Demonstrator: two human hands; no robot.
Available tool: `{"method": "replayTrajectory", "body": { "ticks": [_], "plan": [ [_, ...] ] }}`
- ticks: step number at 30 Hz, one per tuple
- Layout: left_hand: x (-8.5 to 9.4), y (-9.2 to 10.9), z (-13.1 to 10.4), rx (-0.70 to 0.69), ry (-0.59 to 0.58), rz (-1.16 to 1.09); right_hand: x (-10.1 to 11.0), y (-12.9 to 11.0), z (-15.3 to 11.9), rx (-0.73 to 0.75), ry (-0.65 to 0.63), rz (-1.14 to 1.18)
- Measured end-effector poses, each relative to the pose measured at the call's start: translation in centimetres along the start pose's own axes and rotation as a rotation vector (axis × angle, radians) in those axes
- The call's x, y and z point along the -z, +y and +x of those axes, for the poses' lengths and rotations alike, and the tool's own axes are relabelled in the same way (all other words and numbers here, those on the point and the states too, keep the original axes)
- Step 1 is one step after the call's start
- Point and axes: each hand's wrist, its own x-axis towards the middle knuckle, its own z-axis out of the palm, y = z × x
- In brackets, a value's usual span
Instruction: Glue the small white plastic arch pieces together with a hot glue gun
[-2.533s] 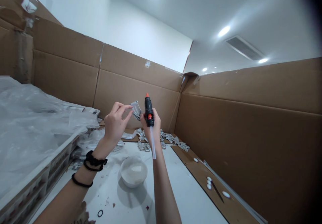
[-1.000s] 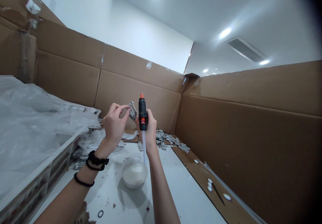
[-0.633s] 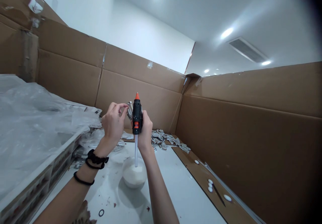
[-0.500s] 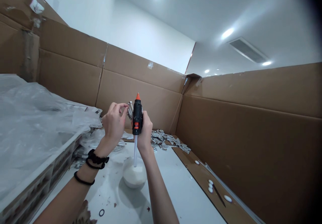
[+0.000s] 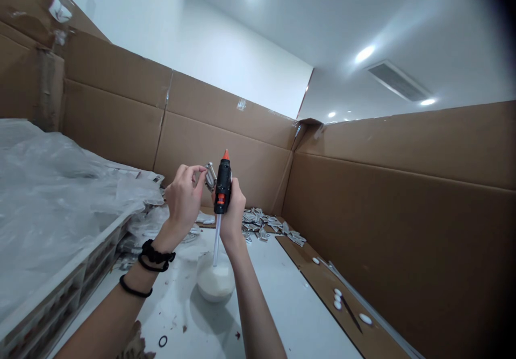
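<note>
My right hand point(image 5: 233, 211) is closed around a black hot glue gun point(image 5: 223, 184), its orange nozzle pointing up and away. A clear glue stick point(image 5: 217, 241) sticks out of the gun's back end toward me. Between the thumb and forefinger of my left hand point(image 5: 184, 195) is a small silvery-grey piece point(image 5: 210, 176), just left of the gun; its exact kind I cannot make out. Below the glue stick, a rounded white bowl-like object point(image 5: 215, 284) rests on the white table point(image 5: 282, 294). The gun's handle is hidden by my right hand.
Several small grey-and-white pieces point(image 5: 262, 222) lie heaped at the table's far side. Plastic bags point(image 5: 72, 198) cover a crate point(image 5: 92, 262) at left. White oval pieces point(image 5: 337, 297), a dark thin tool point(image 5: 351, 313) and clear sticks point(image 5: 363, 300) lie at right. Cardboard walls point(image 5: 226, 138) surround the table.
The glue gun's nozzle has tipped slightly to the right, away from the small piece, widening the gap between them. My left hand has barely moved and keeps its pinch.
</note>
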Motion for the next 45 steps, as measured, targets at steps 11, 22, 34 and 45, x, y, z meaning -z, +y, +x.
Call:
{"method": "replayTrajectory", "body": {
  "ticks": [11, 22, 34, 45],
  "plan": [
    [0.0, 0.2, 0.1, -0.003, 0.008, 0.000, 0.1, 0.1, 0.2, -0.020, 0.021, -0.003],
    [0.0, 0.2, 0.0, -0.021, 0.004, 0.024, 0.1, -0.3, 0.5, -0.027, 0.064, 0.059],
    [0.1, 0.1, -0.2, -0.104, 0.009, -0.023, 0.5, -1.0, 0.8, -0.112, 0.099, 0.169],
    [-0.2, 0.3, -0.7, -0.176, -0.074, -0.003, 1.2, 1.5, 1.3, -0.267, 0.137, 0.449]
  ]
}}
